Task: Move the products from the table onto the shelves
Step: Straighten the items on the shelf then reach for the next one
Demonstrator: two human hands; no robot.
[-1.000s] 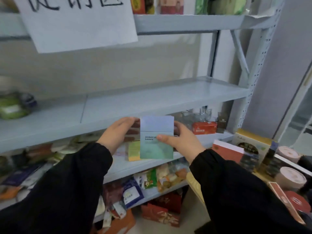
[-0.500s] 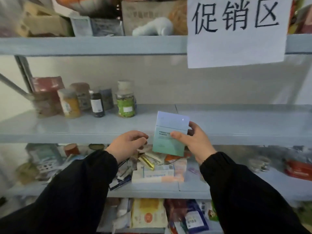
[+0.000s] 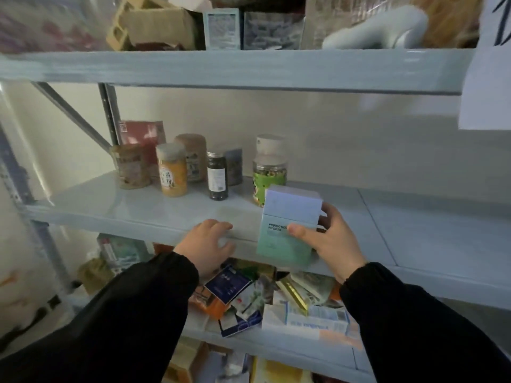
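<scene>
Left grip [image 3: 210, 244] rests loose and empty on the near lip of the middle shelf [image 3: 132, 208]. Right grip [image 3: 331, 244] pinches the probiotics box [image 3: 287, 225], thumb on front and fingers behind, with the box upright over that lip and not yet down. Best to land the base flat right of the green-label jar [image 3: 269, 175], label out, then let go without nudging the jar.

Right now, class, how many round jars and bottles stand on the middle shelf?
6: brown jar leftmost, orange-filled jar, tan canister behind, dark glass bottle, green-labelled jar, white-capped tub behind it. More may be hidden.
</scene>
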